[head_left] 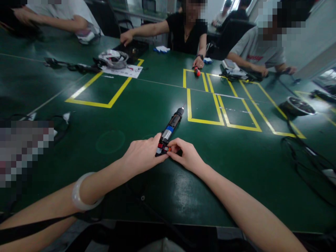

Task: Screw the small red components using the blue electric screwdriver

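Observation:
A black electric screwdriver (pixel 172 126) with a silver and blue band lies on the green table (pixel 147 105), its tip pointing away from me. My left hand (pixel 141 155) and my right hand (pixel 185 154) meet at its near end, both with fingers closed round the red and white rear part. A pale bangle (pixel 78 196) sits on my left wrist.
Yellow taped rectangles (pixel 210 105) mark the tabletop. Three other people sit along the far side; one holds a red tool (pixel 197 71). A paper sheet with a bowl (pixel 114 59) lies far left, black cables (pixel 307 157) and a round part (pixel 298 105) at right.

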Tool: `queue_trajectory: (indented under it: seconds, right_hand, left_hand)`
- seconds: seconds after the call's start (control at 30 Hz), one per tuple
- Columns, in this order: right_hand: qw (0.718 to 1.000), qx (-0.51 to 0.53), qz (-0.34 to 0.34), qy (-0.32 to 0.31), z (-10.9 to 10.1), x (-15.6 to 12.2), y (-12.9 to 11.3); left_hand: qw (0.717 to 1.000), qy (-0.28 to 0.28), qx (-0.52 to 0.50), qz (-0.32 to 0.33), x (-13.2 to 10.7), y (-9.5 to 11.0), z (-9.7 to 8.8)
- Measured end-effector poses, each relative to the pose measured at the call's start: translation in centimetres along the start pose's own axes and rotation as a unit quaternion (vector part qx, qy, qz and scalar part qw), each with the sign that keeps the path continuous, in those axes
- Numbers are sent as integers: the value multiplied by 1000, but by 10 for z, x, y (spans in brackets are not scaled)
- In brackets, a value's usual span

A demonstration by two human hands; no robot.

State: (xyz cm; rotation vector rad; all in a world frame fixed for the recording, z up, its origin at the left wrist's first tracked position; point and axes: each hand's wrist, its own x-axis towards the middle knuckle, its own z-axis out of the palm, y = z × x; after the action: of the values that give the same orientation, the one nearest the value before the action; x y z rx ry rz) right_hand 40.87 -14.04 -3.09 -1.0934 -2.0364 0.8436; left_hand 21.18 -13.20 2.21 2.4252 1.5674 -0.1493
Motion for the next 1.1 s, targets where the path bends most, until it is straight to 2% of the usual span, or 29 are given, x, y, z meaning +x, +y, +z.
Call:
queue_trajectory:
  seconds: [0.13, 0.3, 0.6, 0.73, 0.93, 1.1]
  right_hand:
    - [1000, 11, 6, -11, -1, -1, -1]
    - [1000, -3, -26, 1, -4, -3, -2]
    - [998, -21, -50, -18, -6, -4, -5]
    - [999, -2, -42, -10, -5, -5, -3]
    - [999, 8, -35, -2, -12, -7, 2]
    - [1000, 11, -25, -1, -16, -9, 2]
  left_hand:
    - [1000, -4, -6, 1, 1, 0, -1]
    - [1000, 1, -1, -8, -1, 1, -1]
    - [999, 16, 16, -31, 2, 2, -2]
    - [999, 14, 29, -39, 3, 0, -4]
    - [997, 22, 51, -56, 10, -12, -5]
    - [994, 35, 62, -87, 24, -37, -8]
